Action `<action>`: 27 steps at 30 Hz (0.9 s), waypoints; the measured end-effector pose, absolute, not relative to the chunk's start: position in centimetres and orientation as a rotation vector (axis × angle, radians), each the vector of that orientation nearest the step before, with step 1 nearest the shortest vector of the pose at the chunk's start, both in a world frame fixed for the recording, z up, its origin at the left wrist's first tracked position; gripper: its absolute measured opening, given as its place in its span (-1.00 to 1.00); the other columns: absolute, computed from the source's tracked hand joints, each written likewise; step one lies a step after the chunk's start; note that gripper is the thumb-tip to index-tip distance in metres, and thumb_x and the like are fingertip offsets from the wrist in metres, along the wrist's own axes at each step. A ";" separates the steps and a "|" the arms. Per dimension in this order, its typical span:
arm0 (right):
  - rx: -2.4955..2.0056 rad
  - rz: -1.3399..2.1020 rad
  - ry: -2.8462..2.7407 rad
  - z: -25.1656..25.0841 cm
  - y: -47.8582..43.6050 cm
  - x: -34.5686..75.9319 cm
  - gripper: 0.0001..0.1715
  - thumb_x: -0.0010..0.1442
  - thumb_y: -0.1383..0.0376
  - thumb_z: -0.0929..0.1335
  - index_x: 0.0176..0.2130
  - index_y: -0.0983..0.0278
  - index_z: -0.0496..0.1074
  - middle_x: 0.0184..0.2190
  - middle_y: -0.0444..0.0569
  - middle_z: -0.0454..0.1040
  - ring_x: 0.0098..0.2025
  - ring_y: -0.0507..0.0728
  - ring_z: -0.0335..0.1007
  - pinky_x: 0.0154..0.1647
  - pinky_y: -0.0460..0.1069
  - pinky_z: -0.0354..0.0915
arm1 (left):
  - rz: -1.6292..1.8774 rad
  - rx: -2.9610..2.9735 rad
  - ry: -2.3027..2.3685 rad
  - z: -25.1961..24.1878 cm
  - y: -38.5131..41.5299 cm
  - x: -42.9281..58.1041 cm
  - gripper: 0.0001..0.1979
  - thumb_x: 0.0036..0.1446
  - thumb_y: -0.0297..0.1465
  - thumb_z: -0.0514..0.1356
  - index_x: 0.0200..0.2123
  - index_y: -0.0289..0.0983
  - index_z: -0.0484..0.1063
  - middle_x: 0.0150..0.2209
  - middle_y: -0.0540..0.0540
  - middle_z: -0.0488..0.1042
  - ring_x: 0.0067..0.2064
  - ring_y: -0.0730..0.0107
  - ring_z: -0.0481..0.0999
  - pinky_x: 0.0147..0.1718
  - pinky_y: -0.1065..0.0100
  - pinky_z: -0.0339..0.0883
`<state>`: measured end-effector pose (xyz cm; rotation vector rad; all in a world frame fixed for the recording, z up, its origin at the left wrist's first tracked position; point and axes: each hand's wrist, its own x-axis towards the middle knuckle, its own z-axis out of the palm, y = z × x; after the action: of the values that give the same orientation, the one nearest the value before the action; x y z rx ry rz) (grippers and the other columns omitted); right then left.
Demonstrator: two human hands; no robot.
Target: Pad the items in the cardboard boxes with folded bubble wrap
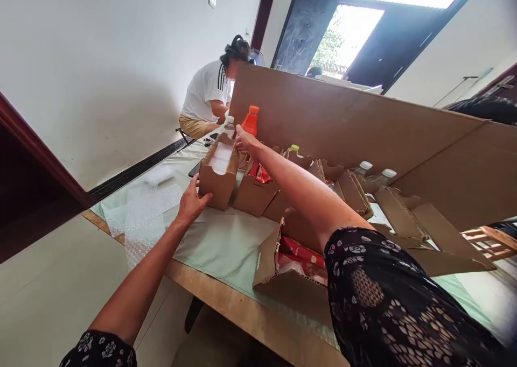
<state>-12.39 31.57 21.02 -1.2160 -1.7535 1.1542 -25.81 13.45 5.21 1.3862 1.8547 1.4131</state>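
A narrow open-topped cardboard box (218, 191) stands at the left end of the row on the table. White sheet-like material (221, 157) lies inside it. My left hand (191, 201) grips its near left corner, thumb against the front and fingers along the side. Across the box, my right hand (247, 142) is closed over the far right edge; some of its fingers are hidden. An orange bottle (251, 122) and a clear bottle with a white cap (229, 126) stand just behind it. Beside the box is another cardboard box (253, 195) with red packets (260, 172).
Bubble wrap (147, 211) lies at the table's left edge. Nearer me is a cardboard box (264, 259) with red packages. More boxes and white-capped bottles (365, 166) stand to the right. A tall cardboard panel (323, 114) runs behind. A person (205, 95) sits beyond it.
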 end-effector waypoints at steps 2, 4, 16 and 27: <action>-1.292 1.127 -1.724 22.0 30.7 -12.2 -0.27 0.28 -0.33 0.30 -0.30 0.28 0.44 -0.35 0.00 0.47 -0.24 0.16 0.45 -0.13 0.10 0.44 | 1.398 1.450 1.892 6.0 14.8 -25.2 -0.27 0.04 -0.36 0.32 0.31 -0.19 0.27 0.11 -0.18 0.57 -0.35 0.30 0.58 -0.08 0.15 0.48; -1.334 1.108 -1.703 23.5 28.8 -11.4 -0.32 0.34 -0.26 0.29 -0.34 0.28 0.41 -0.38 -0.04 0.44 -0.27 0.11 0.42 -0.10 0.08 0.42 | 1.371 1.467 1.909 6.8 15.8 -25.0 -0.29 0.05 -0.40 0.30 0.30 -0.22 0.30 0.13 -0.20 0.56 -0.29 0.24 0.61 -0.02 0.11 0.48; -1.282 0.362 -1.596 25.2 -0.7 20.6 -0.76 0.31 -0.05 0.42 -0.12 -0.08 0.64 0.05 -0.12 0.59 0.28 0.42 0.38 0.42 0.40 0.20 | 1.190 1.604 1.323 3.9 -0.8 -19.1 -0.26 0.15 -0.09 0.32 0.34 -0.16 0.27 0.31 -0.26 0.40 0.18 0.03 0.54 0.17 0.02 0.45; -1.376 0.453 -1.479 3.4 -9.7 19.0 -0.53 0.19 0.01 0.48 0.00 0.19 0.50 -0.16 0.07 0.59 -0.07 0.32 0.53 0.02 0.24 0.47 | 1.032 1.731 1.405 2.5 -4.4 -10.5 -0.48 0.04 0.03 0.34 -0.09 -0.23 0.52 -0.22 -0.18 0.63 -0.04 -0.12 0.63 -0.03 -0.04 0.56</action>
<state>18.96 -9.70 3.37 -1.3760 -1.4794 0.4533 -10.53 -4.37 2.48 1.7313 1.4050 1.0319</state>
